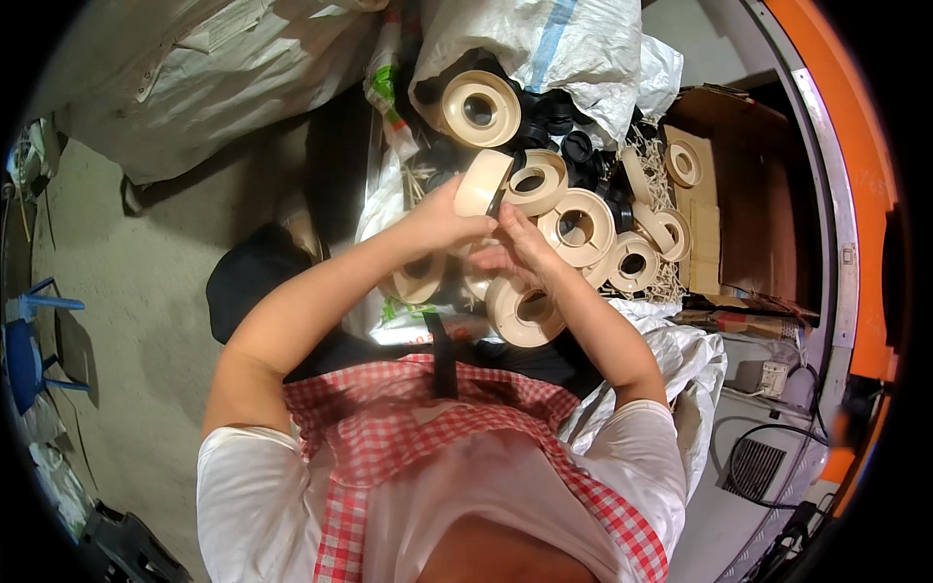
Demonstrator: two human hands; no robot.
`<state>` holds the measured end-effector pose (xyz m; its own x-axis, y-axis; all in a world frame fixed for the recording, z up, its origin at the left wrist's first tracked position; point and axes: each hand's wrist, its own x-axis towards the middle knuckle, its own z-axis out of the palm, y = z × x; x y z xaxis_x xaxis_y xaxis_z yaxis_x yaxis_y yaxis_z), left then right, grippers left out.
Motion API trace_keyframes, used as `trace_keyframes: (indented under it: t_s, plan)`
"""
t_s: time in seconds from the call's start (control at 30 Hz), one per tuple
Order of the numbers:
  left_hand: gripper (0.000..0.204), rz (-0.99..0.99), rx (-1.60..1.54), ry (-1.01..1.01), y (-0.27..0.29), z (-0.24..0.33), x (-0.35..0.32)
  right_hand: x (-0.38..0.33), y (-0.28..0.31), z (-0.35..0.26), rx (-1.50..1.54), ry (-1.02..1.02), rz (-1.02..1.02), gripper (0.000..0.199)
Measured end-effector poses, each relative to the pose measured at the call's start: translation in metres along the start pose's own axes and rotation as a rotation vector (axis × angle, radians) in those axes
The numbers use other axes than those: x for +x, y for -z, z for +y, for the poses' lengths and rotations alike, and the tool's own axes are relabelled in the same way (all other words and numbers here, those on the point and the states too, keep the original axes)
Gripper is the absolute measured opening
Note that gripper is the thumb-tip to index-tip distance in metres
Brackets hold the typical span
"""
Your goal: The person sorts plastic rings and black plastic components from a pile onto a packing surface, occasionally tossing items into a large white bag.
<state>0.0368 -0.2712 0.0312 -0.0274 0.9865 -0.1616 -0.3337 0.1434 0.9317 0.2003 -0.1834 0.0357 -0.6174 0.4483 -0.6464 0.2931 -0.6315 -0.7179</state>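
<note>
The left hand grips a beige spool tilted on edge, rim up, above the far spool pile. The right hand seems to pinch its lower edge.

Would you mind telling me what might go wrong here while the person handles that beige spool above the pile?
1. The beige spool is pinched between the left hand and right hand by the fingers only; it may slip into the pile.
2. The loose spools lie stacked at angles and might slide off.
3. The black parts spilling from the white sack could tumble further.
</note>
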Motion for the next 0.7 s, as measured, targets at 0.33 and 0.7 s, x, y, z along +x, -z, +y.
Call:
trace_keyframes:
  t_s: [0.33,0.7]
  plan:
    - [0.059,0.063,0.063,-0.006,0.003,-0.008,0.0,0.015,0.005,0.014,-1.191,1.093,0.345,0.062]
    - [0.05,0.172,-0.183,0.042,0.025,-0.002,-0.011,0.037,-0.002,0.004,-0.725,0.315,-0.004,0.08]
